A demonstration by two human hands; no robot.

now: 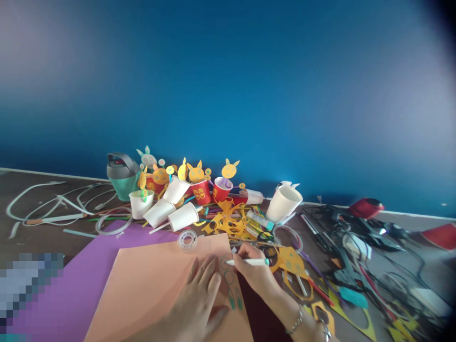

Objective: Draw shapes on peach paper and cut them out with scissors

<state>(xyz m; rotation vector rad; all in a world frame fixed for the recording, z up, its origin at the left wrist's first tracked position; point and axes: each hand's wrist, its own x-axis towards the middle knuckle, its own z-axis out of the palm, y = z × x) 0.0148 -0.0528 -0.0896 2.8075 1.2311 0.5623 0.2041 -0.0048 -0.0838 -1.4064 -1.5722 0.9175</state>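
My left hand (pixel 201 294) lies flat with its fingers stretched out on a sheet of orange paper (pixel 142 280). In my right hand (pixel 253 270) is a white marker (pixel 254 261) with a green end, its tip at the paper's right side. Green outlines of circles (pixel 228 277) and two pointed, partly coloured ear shapes (pixel 234 298) run down that edge. A roll of clear tape (pixel 187 240) rests at the sheet's top edge. Purple paper (pixel 57 294) shows from underneath on the left.
Behind the paper stand white cups (pixel 183 216) and red cups (pixel 200 193) with paper bunny figures (pixel 230 169), beside a green-grey container (pixel 123 175). Cut yellow scraps (pixel 228 221), a large white cup (pixel 284 204), cables and tools crowd the right. White cables (pixel 57 199) lie left.
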